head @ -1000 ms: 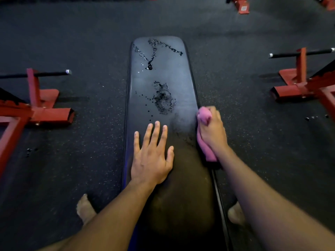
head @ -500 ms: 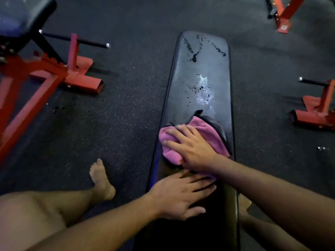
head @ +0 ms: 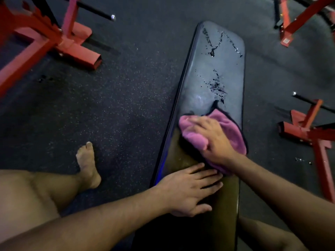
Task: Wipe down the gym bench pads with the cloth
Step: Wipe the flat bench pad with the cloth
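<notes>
1. The bench pad (head: 220, 73) runs lengthwise from bottom center up to upper right of the frame. The wet streaks (head: 217, 86) sit just beyond the cloth, further up that axis, so I'd guess the next wipe goes up-frame.
2. The right hand (head: 213, 140) is nearer the mess, fingers spread fairly flat and pressing the pink cloth (head: 230, 131) onto mid-pad.
3. The left hand (head: 188, 191) lies flat on the pad just below, fingers straight, holding nothing.
</notes>
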`<state>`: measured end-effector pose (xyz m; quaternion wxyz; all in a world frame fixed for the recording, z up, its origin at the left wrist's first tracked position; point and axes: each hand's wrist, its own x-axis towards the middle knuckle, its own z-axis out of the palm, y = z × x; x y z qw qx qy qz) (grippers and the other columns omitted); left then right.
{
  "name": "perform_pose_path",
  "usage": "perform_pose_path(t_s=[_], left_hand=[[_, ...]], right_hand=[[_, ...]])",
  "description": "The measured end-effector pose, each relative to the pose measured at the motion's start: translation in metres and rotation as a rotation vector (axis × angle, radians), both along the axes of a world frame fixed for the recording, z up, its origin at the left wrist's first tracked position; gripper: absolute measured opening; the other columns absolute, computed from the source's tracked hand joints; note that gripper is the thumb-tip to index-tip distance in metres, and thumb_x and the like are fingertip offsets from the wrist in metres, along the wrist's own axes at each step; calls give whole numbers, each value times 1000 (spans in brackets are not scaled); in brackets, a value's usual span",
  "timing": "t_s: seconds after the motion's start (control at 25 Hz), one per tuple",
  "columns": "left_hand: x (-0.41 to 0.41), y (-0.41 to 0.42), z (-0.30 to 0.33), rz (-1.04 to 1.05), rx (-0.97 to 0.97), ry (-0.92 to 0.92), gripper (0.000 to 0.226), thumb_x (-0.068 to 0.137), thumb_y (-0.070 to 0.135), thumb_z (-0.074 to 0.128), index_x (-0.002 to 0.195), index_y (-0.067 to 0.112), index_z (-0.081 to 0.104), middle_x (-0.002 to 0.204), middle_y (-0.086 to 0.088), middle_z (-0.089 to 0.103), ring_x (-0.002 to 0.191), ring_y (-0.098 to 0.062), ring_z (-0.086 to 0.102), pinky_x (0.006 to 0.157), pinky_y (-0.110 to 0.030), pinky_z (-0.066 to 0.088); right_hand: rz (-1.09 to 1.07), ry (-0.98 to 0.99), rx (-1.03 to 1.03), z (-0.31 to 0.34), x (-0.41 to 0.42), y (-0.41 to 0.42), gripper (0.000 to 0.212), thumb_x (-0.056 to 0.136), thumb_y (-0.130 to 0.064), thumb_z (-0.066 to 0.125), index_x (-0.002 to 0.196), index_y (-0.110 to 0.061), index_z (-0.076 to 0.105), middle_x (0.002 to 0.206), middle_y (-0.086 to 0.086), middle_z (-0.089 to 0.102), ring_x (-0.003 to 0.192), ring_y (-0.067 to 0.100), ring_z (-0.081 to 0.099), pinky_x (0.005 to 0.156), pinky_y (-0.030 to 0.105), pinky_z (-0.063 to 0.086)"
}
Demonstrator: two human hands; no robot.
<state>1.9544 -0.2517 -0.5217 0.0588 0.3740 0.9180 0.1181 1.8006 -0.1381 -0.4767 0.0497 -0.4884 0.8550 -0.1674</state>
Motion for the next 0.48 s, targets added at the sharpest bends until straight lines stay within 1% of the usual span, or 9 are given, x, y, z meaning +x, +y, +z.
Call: perform_pose_path(t_s=[0.04,0.08,0.12,0.16,0.2,0.24,0.32,0.4,0.48], left_hand=[[0,0,-1,17,6,8,72,104,58,27,162,17,32,167,-6,34,155,-22,28,127,-43,9],[-1,0,-2,16,17,19,72,103,59,28,160,16,35,166,-6,37,153,-22,31,126,-43,12],[-3,0,-2,-6,23,29,73,103,60,29,160,16,34,167,-6,35,154,-22,28,126,-43,12],[-9,-1,-4,-31,27,45,73,104,61,30,161,16,30,169,-7,29,156,-22,23,128,-43,10],[-17,-3,-5,-56,30,57,74,105,61,30,163,16,26,172,-6,23,158,-21,17,129,-42,7],[-24,-5,-4,-75,33,55,74,106,61,30,164,16,22,173,-6,17,159,-21,12,129,-42,4],[-31,-6,-3,-63,-7,52,75,107,61,27,166,17,16,174,-6,10,161,-21,6,128,-44,-3],[-33,-7,-1,-48,-42,68,76,106,62,25,166,16,15,174,-7,10,161,-22,6,129,-52,-4],[-31,-9,-4,-24,-24,105,77,105,63,28,165,15,20,172,-8,19,160,-23,13,129,-54,2]], right_hand=[[130,-9,19,1,13,-17,48,85,-28,52,131,-21,65,146,2,56,132,25,50,108,50,36],[272,7,74,0,16,-39,43,88,-31,55,129,-23,66,144,-2,58,131,23,51,107,48,36],[382,44,157,-3,10,-63,39,89,-34,59,127,-27,67,139,-6,60,126,21,53,105,47,37],[420,92,217,-6,-7,-84,38,88,-34,63,125,-31,67,134,-9,62,120,20,54,101,48,38],[383,113,224,-5,-27,-98,37,87,-34,65,124,-34,67,131,-10,63,117,19,55,99,50,39],[274,114,201,-3,-48,-100,36,89,-33,64,124,-34,67,132,-10,64,117,18,56,99,53,39],[24,134,74,-1,-75,-72,39,95,-32,56,134,-28,65,142,-5,60,127,19,54,104,54,39],[-117,105,-14,1,-63,-28,47,96,-26,54,142,-21,59,149,3,54,135,22,50,110,53,37],[-153,8,-25,-2,-30,-2,46,92,-18,59,137,-19,63,150,4,54,141,20,46,114,55,33]])
